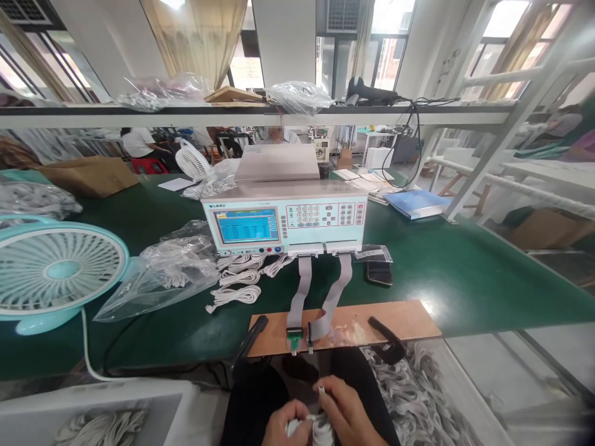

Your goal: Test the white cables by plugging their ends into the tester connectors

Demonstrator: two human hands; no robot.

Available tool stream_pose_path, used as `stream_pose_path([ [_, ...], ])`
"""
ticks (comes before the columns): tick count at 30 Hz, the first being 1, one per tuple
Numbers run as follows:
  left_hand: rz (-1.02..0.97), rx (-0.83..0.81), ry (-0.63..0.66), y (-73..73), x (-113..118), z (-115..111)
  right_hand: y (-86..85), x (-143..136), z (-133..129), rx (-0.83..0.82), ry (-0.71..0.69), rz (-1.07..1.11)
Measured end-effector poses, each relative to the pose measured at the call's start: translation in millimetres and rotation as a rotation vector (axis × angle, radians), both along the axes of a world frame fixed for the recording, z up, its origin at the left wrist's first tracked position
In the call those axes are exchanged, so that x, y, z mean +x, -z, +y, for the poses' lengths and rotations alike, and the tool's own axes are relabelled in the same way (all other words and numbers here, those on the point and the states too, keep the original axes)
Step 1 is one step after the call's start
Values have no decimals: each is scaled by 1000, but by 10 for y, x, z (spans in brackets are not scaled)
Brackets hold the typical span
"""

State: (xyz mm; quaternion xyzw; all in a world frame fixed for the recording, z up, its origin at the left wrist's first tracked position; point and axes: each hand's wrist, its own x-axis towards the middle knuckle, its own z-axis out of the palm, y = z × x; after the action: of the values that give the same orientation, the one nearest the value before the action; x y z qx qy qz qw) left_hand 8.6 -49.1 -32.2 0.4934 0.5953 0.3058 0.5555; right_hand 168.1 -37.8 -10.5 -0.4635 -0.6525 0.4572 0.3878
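Low in the view, above my lap, my left hand [288, 424] is closed around part of a coiled white cable [321, 428]. My right hand [346, 412] grips the same cable, and the plug end pokes up between its thumb and fingers. The palms hide some of the coil. Beyond my hands, a wooden board [362, 322] lies along the table edge. On it are a small green circuit board [294, 342] and a second connector [310, 337]. Grey ribbon cables [301, 291] link these to a white tester [325, 229] with a lit screen [247, 226].
Several bundled white cables [239, 294] lie left of the tester, beside a clear plastic bag [162, 272]. A turquoise fan [62, 269] stands at left. Black clamps [388, 341] hold the board. Bins of cables flank my legs. A phone [379, 273] and blue folder [416, 203] lie right.
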Motion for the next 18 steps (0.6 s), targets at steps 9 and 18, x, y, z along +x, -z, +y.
stream_pose_path([
  [9,-479,-194,-145,-188,-88,185,-103,-288,357,-237,140,294],
  [18,-548,-135,-153,-143,-88,188,-108,-264,392,-331,127,417],
])
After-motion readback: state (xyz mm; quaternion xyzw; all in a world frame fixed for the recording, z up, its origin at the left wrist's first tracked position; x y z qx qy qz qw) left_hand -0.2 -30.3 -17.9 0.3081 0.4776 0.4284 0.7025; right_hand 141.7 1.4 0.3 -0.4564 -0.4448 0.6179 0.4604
